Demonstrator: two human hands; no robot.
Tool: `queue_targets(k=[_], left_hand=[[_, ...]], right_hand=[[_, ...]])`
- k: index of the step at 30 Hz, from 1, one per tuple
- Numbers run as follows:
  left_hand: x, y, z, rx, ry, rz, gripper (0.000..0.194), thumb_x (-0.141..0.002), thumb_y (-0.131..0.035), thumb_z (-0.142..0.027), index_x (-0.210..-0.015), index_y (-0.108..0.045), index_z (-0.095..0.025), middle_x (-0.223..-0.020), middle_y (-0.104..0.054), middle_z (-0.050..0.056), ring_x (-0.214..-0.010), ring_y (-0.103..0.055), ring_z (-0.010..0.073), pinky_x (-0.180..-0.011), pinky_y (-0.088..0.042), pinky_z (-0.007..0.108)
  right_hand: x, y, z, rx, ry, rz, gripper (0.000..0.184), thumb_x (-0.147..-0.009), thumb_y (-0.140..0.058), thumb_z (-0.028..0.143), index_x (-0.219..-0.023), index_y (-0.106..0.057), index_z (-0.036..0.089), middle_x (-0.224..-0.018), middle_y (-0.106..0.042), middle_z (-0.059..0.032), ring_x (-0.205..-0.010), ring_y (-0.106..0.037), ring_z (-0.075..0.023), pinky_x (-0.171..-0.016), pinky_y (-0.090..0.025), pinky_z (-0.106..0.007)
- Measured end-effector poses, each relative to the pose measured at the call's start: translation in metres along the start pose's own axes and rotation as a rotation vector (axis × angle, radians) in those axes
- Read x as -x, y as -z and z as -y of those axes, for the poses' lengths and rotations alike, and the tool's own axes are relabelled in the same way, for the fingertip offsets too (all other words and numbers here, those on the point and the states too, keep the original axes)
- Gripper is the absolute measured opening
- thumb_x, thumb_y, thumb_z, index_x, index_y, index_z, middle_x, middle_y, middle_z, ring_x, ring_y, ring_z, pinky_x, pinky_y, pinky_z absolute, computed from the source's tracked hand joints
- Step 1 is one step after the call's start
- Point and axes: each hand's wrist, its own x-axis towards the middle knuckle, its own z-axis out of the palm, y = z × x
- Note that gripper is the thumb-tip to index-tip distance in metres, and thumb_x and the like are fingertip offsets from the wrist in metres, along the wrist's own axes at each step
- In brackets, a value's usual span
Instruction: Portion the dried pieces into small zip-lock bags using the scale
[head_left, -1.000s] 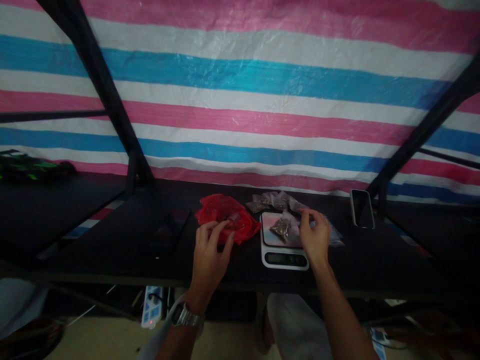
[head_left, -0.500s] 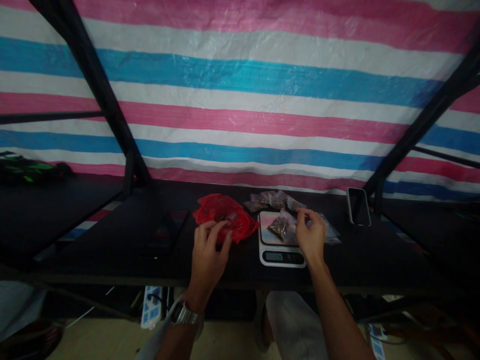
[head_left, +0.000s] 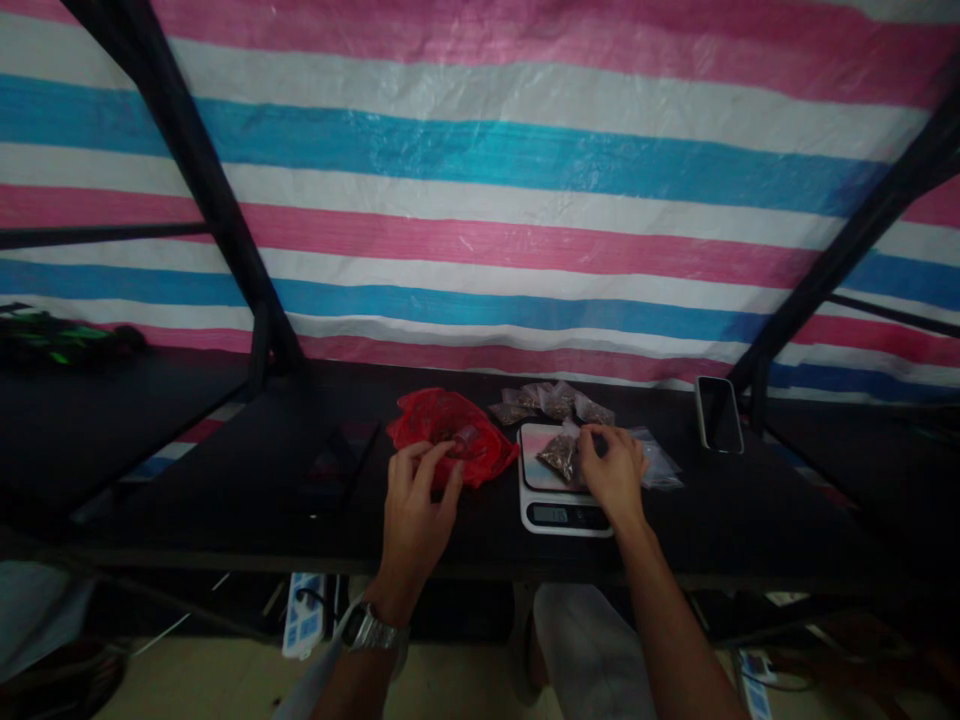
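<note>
My left hand (head_left: 416, 500) rests at the near edge of a red plastic bag (head_left: 491, 455), thumb and fingers apart. A small clear object (head_left: 465, 437), too blurred to name, lies on the red bag just beyond the fingertips. A white digital scale (head_left: 529, 500) carries a small clear plastic bag (head_left: 557, 456) of dark bits, which leans on its plate. At this bag's upper right edge, my right hand (head_left: 616, 470) has thumb and fingertips closed together on the plastic. The fingers partly hide that edge. Digits show on the scale's display, too blurred to read surely.
Several small filled plastic bags (head_left: 555, 400) lie behind the scale. Flat clear bags (head_left: 658, 462) sit to its right. A phone (head_left: 718, 415) leans at the table's right rear, near a dark frame post. A dark flat object (head_left: 341, 460) is left of the red bag.
My right hand has moved slightly left and down, closer to the filled bag on the scale. The display's digits look different. My left hand stays in place.
</note>
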Motion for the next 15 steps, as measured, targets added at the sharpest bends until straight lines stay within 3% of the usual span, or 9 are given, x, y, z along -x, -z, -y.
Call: queue_targets(k=[9,15], left_hand=[[-0.001,0.002,-0.002,0.089,0.09,-0.008,0.021,-0.1,-0.067,-0.025,-0.121,-0.072,-0.024,-0.112,-0.062,0.008,-0.105,-0.062,0.0258,-0.092,-0.053,0.041],[-0.002,0.003,-0.011,0.288,0.272,0.008,0.02,-0.097,-0.07,-0.03,-0.116,-0.076,-0.026,-0.113,-0.065,0.008,-0.112,-0.063,0.0272,-0.104,-0.051,0.046]], right_hand=[[-0.002,0.002,0.008,-0.128,0.012,-0.005,0.029,-0.087,-0.056,0.043,-0.087,-0.075,0.022,-0.104,-0.073,-0.0168,-0.108,-0.057,-0.0376,-0.102,-0.039,-0.059],[0.003,0.008,0.039,-0.398,0.128,0.104,0.026,-0.093,-0.053,0.044,-0.09,-0.069,0.024,-0.096,-0.071,-0.0088,-0.095,-0.065,-0.0276,-0.089,-0.052,-0.042]])
